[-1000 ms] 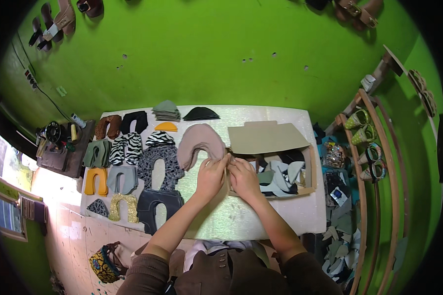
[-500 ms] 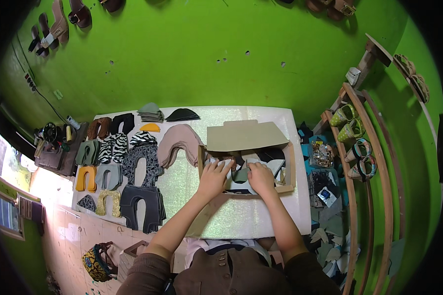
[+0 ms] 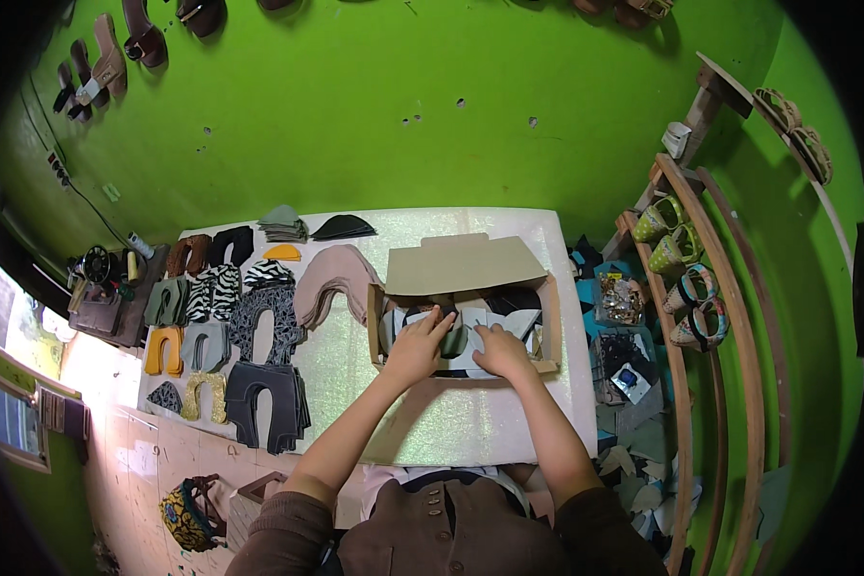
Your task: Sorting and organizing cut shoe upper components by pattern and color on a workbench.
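Note:
On the table, an open cardboard box point(image 3: 551, 331) holds a jumble of cut material pieces in white, black and dark green. My left hand point(image 3: 419, 348) reaches into its left part, fingers stretched and a little spread over the pieces. Further right, my right hand point(image 3: 501, 351) touches a white piece point(image 3: 514, 324) with its fingers apart. A dark green piece point(image 3: 454, 342) lies between the two hands. The undersides of my fingers are hidden, and I see nothing gripped. At the back, the box's lid flap point(image 3: 466, 267) stands raised.
Stacks of U-shaped cut pieces cover the table's left side, among them pink point(image 3: 334, 278), dark grey point(image 3: 259, 384) and yellow point(image 3: 164, 350) ones. A sewing machine point(image 3: 96, 278) stands at far left. To the right are a wooden rack point(image 3: 677, 384) with sandals and a heap of scraps point(image 3: 643, 480).
The whole scene has shifted slightly left with my head. My left fingers have moved a little over the pieces; the fingers of my right hand have spread slightly.

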The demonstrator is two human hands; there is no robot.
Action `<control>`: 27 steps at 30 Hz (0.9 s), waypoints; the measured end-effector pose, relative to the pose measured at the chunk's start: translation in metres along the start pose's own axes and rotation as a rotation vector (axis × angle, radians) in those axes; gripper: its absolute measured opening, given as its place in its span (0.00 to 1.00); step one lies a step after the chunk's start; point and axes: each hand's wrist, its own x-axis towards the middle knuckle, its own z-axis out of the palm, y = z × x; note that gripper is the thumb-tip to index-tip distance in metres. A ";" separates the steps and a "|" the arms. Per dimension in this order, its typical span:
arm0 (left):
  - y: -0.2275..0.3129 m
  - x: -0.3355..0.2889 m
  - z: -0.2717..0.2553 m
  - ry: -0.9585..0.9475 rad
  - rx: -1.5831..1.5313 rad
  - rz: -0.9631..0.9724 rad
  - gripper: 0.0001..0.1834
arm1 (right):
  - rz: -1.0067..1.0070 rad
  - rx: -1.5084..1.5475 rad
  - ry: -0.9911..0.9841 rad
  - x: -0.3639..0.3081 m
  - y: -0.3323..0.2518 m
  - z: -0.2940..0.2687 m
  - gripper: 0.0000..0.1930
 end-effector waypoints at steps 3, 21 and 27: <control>0.000 0.002 -0.006 0.007 -0.078 -0.015 0.32 | -0.062 0.192 0.048 0.000 0.011 -0.007 0.23; 0.002 0.008 -0.005 0.218 -0.398 -0.065 0.26 | -0.038 1.391 -0.180 0.016 0.008 -0.008 0.16; -0.006 0.002 -0.002 0.035 -0.446 -0.275 0.18 | -0.167 1.167 -0.185 0.016 0.002 -0.005 0.14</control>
